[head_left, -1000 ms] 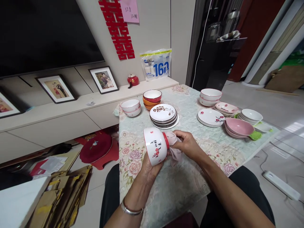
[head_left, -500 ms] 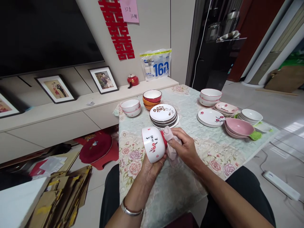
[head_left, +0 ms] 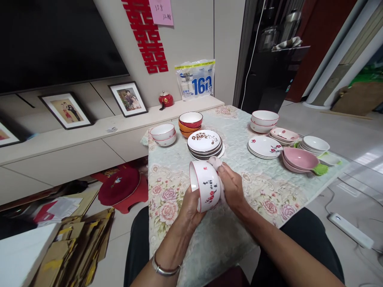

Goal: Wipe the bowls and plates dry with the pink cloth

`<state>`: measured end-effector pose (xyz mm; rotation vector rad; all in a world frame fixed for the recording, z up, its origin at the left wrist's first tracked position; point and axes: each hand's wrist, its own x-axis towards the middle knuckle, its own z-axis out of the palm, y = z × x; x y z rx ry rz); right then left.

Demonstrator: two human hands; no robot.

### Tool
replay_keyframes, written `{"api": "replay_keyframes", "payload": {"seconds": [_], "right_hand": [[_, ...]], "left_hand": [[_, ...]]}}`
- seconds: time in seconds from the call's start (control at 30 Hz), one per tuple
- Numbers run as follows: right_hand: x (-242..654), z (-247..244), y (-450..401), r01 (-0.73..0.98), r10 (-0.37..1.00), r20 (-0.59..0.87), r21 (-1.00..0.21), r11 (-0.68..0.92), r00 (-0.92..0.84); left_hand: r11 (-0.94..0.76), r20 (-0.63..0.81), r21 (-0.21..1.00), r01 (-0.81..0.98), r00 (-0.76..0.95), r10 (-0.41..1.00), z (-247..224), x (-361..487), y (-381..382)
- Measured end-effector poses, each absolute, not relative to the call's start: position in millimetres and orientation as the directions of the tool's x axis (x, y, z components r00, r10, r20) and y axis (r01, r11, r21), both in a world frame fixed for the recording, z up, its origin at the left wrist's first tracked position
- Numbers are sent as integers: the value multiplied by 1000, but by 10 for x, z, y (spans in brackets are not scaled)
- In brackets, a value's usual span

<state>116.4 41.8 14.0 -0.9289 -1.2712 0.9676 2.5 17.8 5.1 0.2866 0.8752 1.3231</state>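
Above the table's near part, a white bowl (head_left: 209, 185) with red flowers and dark lettering is tipped on its side, its mouth facing left. My left hand (head_left: 190, 209) grips its rim from below, the thumb at the opening. A pale pink cloth (head_left: 216, 161) is bunched in my right hand (head_left: 233, 185) and pressed against the bowl's base side. Much of the cloth is hidden by the fingers and the bowl. Just beyond the bowl lies a stack of dark-rimmed plates (head_left: 205, 141) with a brown flower pattern.
Stacked white bowls (head_left: 163, 134) and orange and red bowls (head_left: 190, 124) stand at the back left. On the right are flowered plates (head_left: 263, 146), more white bowls (head_left: 265, 120), pink leaf-shaped dishes (head_left: 301, 158) and small white dishes (head_left: 315, 144). A flowered tablecloth (head_left: 169, 195) covers the table.
The bowl has turned and moved a little right, so more of its lettered side shows and its red base is hidden. My right hand has shifted the cloth round the bowl's far side.
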Motion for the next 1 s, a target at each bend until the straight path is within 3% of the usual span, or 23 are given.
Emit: {"api": "replay_keyframes", "payload": {"seconds": [0.1,0.2,0.33,0.43,0.57,0.77,1.0], "right_hand": [[1218,185,492,-198,997,54,-979,43,-48],[1243,200,510,-238,996,-2,-971,-24,-92],[1154,178,413,-1,971,234,-972,235,41],[1041,127,332,200,882,470,-867,457,19],[978,57,305,224,806,592,-783,581,-21],[1086,91,386,11,931,357,-934,357,71],[1213,150,536,-253,997,44,-967,28,-58]], "left_hand": [[229,-309,736,-637,-14,951,-87,21,170],[223,-312,765,-605,-45,949,-136,28,165],[206,-349,702,-682,-78,934,-34,44,189],[205,-465,582,-787,-115,878,101,30,222],[210,-508,490,-846,-82,857,183,8,238],[188,-318,726,-662,-80,945,-39,-12,216],[159,-271,893,-421,-220,937,-110,-77,217]]}}
